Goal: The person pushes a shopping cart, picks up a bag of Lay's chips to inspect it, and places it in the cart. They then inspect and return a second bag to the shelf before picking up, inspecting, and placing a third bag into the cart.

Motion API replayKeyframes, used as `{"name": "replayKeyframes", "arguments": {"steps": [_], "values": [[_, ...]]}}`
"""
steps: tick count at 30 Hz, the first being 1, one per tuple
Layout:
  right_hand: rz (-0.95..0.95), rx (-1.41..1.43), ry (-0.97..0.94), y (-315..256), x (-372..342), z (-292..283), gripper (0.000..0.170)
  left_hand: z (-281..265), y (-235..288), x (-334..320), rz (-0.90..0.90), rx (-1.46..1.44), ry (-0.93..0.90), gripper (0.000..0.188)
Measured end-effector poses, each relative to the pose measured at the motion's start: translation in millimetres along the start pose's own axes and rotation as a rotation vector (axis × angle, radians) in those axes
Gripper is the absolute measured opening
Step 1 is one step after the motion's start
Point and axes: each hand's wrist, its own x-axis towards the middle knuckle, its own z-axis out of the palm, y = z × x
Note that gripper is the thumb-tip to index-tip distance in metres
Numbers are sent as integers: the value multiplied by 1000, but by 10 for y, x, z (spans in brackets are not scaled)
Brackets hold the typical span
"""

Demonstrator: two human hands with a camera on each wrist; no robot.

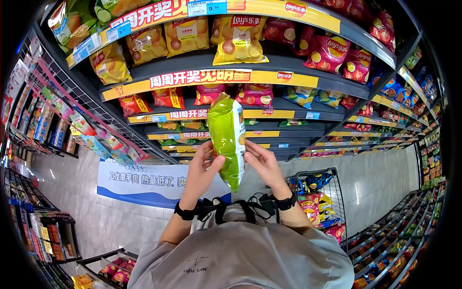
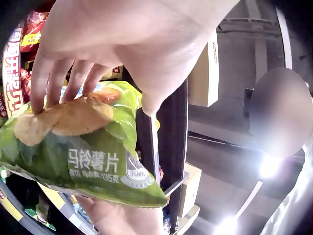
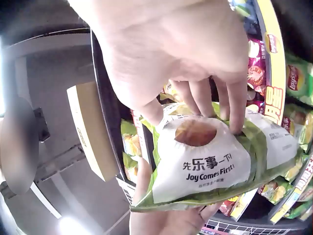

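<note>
A green and white bag of potato chips (image 1: 224, 137) is held upright on edge between both hands, in front of the shelves. My left hand (image 1: 203, 168) grips its left side near the lower end, thumb towards me. On the other side my right hand (image 1: 263, 163) holds the bag by its white back panel. In the left wrist view the left fingers (image 2: 55, 81) lie curled over the printed chips on the bag's front. The right wrist view shows the right fingers (image 3: 235, 105) bent over the bag's edge beside the printed text.
Shelves ahead carry yellow chip bags (image 1: 239, 41) and pink chip bags (image 1: 327, 52) above yellow label strips (image 1: 211, 78). A black wire cart (image 1: 342, 202) with several snack bags stands at the right. Hanging snack packs (image 1: 86, 127) line the left rack; a floor poster (image 1: 139, 180) lies below.
</note>
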Motion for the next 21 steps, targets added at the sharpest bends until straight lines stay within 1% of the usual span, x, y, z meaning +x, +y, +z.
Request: {"name": "replayKeyframes", "arguments": {"steps": [2, 3, 5, 6, 7, 9, 10, 11, 13, 14, 15, 16, 17, 19, 20, 21], "values": [[36, 93, 39, 52, -18, 39, 44, 52, 60, -17, 71, 172, -12, 60], [37, 94, 38, 52, -25, 42, 44, 49, 21, 2, 71, 172, -11, 60], [-41, -152, 19, 35, -55, 56, 38, 33, -121, 57, 145, 219, 48, 63], [-83, -249, 69, -21, -46, 71, 29, 33, -143, 74, 82, 46, 59, 61], [-84, -250, 67, -12, -14, 31, 29, 19, -152, 82, 83, 46, 60, 61], [-224, -303, 168, 56, 56, -97, 25, -35, -155, 87, -13, -145, 25, 61], [-257, -294, 271, 83, 89, -129, 32, -49, -146, 80, -12, -144, 27, 61], [-257, -292, 270, 119, 128, -173, 32, -60, -132, 60, -30, -186, 22, 63], [-196, -218, 319, 98, 191, -217, 49, -84, -112, 14, -49, -227, 17, 65], [-13, 75, 193, 45, 127, -244, 59, -98, -106, -10, -42, -247, -10, 68], [-12, 75, 192, 56, 110, -283, 59, -112, -106, -28, -35, -266, -37, 71], [69, 169, 106, 84, 93, -331, 59, -133, -124, -34, -63, -299, -79, 76], [148, 264, 20, 120, 86, -360, 58, -136, -132, -33, -64, -300, -78, 76], [124, 213, 36, 102, 98, -341, 59, -138, -131, -6, -18, -163, -70, 71], [129, 151, 22, 71, 95, -327, 60, -170, -174, 25, -19, -162, -70, 71], [134, 89, 9, 40, 94, -311, 60, -205, -211, 77, -9, -146, -42, 66]]}}
